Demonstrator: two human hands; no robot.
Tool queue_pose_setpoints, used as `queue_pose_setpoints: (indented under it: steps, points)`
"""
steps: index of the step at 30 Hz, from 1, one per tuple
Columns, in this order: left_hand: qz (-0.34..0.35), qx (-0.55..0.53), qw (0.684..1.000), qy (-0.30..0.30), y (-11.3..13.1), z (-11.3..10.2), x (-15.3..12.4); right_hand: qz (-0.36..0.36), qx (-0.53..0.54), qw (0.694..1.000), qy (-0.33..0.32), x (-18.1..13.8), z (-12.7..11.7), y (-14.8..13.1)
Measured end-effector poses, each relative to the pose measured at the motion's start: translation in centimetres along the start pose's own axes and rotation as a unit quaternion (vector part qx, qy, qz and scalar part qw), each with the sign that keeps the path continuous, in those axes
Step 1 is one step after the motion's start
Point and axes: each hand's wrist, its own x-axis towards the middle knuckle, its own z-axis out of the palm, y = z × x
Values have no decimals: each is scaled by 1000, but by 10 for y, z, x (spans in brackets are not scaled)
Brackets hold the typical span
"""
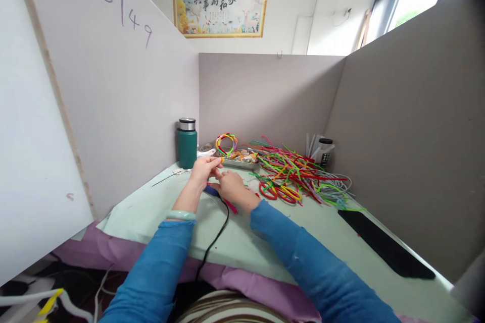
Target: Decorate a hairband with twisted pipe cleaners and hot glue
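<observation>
The left hand [206,168] pinches a small orange piece [222,160] at its fingertips, just in front of the metal tray [242,165]. The right hand [230,185] curls close beside, next to a dark-blue tool [211,190] trailing a smooth black cord [217,238]; its fingertips are hidden, so whether it grips anything, there's no telling. Fuzzy, wiry stems [290,165] sprawl in a bright tangle over the pale, creased surface [246,242], and a twisted multicoloured ring [227,136] stands upright by the tray. Over left, a matte green bottle [187,146] wears a shiny metal cap. Handwriting on the left partition [151,96] reads "0149"; the framed poster [222,7] shows 家和萬事興, its finer lines illegible. The tray's jumbled contents blur together, and the tool's front end is covered.
</observation>
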Motion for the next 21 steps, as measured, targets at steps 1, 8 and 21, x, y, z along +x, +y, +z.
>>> queue_pose_setpoints:
  steps: [1, 8, 21]
  points:
    - [6, -13, 1000, 16, 4, -5, 0, -18, -17, 1000, -16, 4, 6, -9]
    - [44, -27, 995, 86, 20, -22, -4, -9, -26, 999, -40, 19, 35, -38]
    - [-27, -38, 988, 149, 13, -20, 19, 144, 758, 635, 40, -10, -33, 27]
